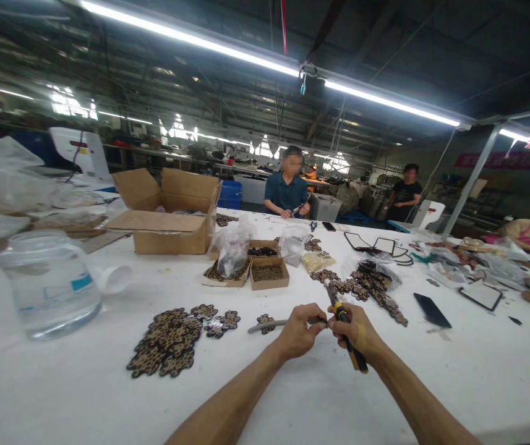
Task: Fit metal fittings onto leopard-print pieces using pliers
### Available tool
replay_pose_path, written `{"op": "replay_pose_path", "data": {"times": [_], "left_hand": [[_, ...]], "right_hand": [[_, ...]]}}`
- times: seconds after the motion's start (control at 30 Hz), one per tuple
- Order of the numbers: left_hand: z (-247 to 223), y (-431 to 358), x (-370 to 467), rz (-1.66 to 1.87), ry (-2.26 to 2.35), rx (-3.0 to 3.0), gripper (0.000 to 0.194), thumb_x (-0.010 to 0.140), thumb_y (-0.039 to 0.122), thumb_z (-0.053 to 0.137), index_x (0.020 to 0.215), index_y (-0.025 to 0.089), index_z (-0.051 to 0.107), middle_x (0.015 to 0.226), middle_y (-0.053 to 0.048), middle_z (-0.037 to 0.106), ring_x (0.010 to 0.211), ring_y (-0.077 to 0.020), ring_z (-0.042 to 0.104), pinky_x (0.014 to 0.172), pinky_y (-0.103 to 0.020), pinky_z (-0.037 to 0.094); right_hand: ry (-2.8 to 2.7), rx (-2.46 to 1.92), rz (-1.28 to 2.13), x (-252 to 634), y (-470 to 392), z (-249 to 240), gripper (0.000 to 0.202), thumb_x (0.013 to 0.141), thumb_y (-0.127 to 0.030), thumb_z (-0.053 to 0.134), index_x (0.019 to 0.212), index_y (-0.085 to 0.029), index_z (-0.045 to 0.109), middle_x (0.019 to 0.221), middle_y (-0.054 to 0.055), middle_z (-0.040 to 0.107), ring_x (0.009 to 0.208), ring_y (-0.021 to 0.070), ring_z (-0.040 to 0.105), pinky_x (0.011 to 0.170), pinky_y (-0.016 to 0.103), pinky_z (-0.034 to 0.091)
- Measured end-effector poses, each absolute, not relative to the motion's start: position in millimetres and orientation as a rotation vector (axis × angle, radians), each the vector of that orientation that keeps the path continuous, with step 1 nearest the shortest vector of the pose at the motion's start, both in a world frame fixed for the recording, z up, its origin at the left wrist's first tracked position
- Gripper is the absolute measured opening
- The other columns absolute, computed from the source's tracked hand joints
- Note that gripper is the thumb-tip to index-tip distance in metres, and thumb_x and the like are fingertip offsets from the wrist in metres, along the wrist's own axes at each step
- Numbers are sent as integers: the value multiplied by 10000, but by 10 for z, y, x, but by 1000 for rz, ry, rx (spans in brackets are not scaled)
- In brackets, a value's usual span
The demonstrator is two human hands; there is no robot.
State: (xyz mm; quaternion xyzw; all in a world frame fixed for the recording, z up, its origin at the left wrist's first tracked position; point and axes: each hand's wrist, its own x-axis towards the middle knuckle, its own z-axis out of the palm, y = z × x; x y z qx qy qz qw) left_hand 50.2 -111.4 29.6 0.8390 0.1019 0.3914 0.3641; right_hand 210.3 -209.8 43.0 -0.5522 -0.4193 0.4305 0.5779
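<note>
The left hand point(299, 334) pinches a grey strip point(269, 324) — its free end jutting leftward beyond the fingers, over the white table point(255, 395). Close beside, the right hand's point(356, 330) fingers wrap a yellow-and-black hand tool point(337, 307).

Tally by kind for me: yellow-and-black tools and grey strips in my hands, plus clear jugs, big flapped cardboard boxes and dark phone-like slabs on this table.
Yellow-and-black tool, right hand: 1
Grey strip, left hand: 1
Clear jug: 1
Big flapped cardboard box: 1
Dark phone-like slabs: 2
Total: 6
</note>
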Motion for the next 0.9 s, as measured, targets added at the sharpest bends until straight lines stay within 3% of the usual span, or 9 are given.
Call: {"op": "replay_pose_path", "data": {"times": [0.47, 0.67, 0.9], "left_hand": [[302, -1143, 508, 1080, 230, 2386, 62, 812, 151, 593, 824, 191, 638, 788, -37, 650, 787, -186, 580, 814, -345, 410], [297, -1140, 511, 1087, 224, 2404, 64, 805, 144, 587, 816, 190, 631, 786, -40, 640, 792, -190, 575, 806, -349, 409], [280, -1133, 520, 1098, 209, 2410, 83, 815, 144, 566, 836, 194, 629, 785, -43, 636, 793, -196, 570, 813, -365, 412]], "right_hand": [[-969, -1467, 1016, 2202, -2018, 421, 462, 636, -256, 711, 1056, -153, 549, 543, -69, 501, 445, 92, 423, 380, 205, 347], [-973, -1431, 1046, 2210, -2015, 445, 462, 617, -209, 697, 1051, -164, 547, 645, -38, 569, 470, 81, 427, 385, 198, 344], [-1034, -1500, 1009, 2230, -1982, 425, 422, 621, -204, 662, 1027, -167, 553, 627, -34, 574, 459, 95, 446, 372, 206, 353]]}}
